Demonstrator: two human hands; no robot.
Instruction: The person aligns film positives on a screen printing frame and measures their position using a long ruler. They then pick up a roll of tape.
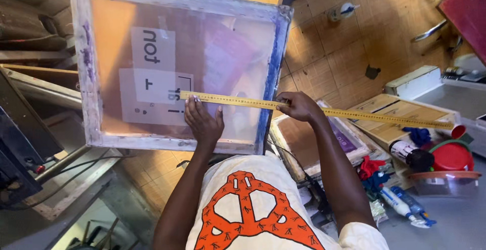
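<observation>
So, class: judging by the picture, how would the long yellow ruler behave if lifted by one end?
The yellow ruler is long and thin, so it would probably sag or flex. It looks light: the left hand and right hand steady it with fingertips. Lying flat across the screen frame, it shouldn't roll.

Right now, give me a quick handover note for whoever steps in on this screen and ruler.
Left hand: flat on the mesh of the wooden-framed screen, fingertips pinning the near end of the yellow ruler.
Right hand: pressing the ruler down at the screen's right frame edge.
Ruler lies across the screen's lower part, its far end reaching out over the clutter on the right.
Stencil sheets with lettering show through the mesh.
Done: ruler laid and held.
Left: no marks visible along the ruler.
</observation>
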